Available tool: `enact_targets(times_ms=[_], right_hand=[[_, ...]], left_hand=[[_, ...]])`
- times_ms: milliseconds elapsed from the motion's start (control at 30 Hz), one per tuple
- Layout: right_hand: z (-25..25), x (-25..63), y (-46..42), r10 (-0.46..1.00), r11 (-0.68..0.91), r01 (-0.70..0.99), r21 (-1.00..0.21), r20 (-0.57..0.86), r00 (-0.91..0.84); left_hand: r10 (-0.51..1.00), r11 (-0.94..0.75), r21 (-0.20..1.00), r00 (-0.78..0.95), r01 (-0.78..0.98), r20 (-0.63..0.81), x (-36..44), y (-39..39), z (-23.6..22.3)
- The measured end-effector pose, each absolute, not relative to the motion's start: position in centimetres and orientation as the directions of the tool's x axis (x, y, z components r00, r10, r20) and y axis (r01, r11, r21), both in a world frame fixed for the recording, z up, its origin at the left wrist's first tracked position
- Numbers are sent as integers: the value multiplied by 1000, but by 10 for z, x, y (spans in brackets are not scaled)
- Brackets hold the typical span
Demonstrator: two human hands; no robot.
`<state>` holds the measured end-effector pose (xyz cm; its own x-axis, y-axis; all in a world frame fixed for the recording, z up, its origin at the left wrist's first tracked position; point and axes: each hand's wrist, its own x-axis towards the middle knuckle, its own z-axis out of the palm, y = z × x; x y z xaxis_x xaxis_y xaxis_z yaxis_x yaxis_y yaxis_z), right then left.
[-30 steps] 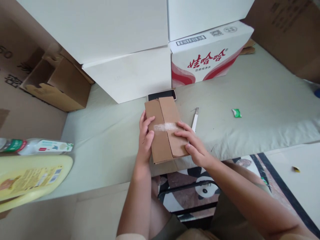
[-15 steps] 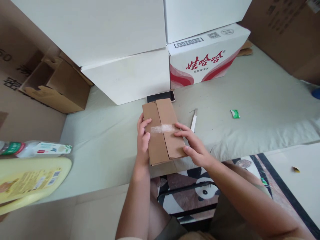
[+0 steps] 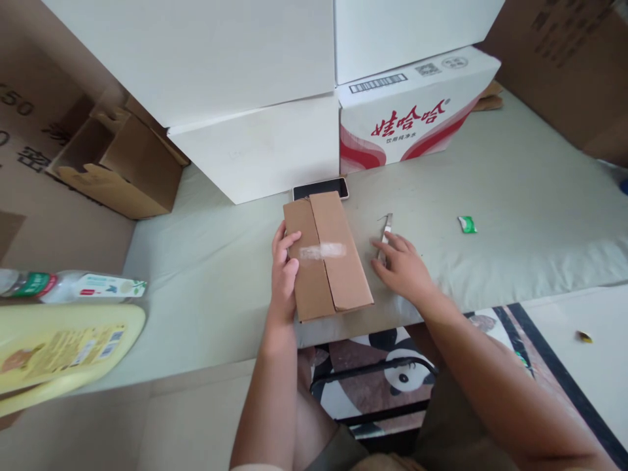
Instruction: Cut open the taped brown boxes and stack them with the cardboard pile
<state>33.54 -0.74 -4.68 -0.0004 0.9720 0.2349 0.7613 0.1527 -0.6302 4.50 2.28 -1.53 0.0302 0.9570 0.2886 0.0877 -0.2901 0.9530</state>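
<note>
A small brown cardboard box with a strip of clear tape across its top seam sits tilted before me near the front edge. My left hand grips its left side, with fingers and thumb along the edge. To the right of the box, a slim white-handled cutter with a metal end lies on the pale green cloth. My right hand is over its handle with fingers apart, and they partly hide it; whether they press on it is unclear. A phone lies behind the box.
White cartons and a red-and-white carton stand at the back. An open brown box is at left. A clear bottle and a yellow jug lie front left. A small green packet lies right on the cloth.
My right hand has let go of the box's right side and moved right onto the cutter's handle. My left hand still grips the box. The view has shifted slightly.
</note>
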Motion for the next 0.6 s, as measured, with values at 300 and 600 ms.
enact_targets(times_ms=[300,600], right_hand=[[-15,329,-13,986,-163,909,-383,-84,141],[-2,332,-12,981,-191,676,-711,-154,115]], left_hand=[[947,-322,943,43,80,320,42,24,-21],[932,-363,928,39,88,361,42,27,-26]])
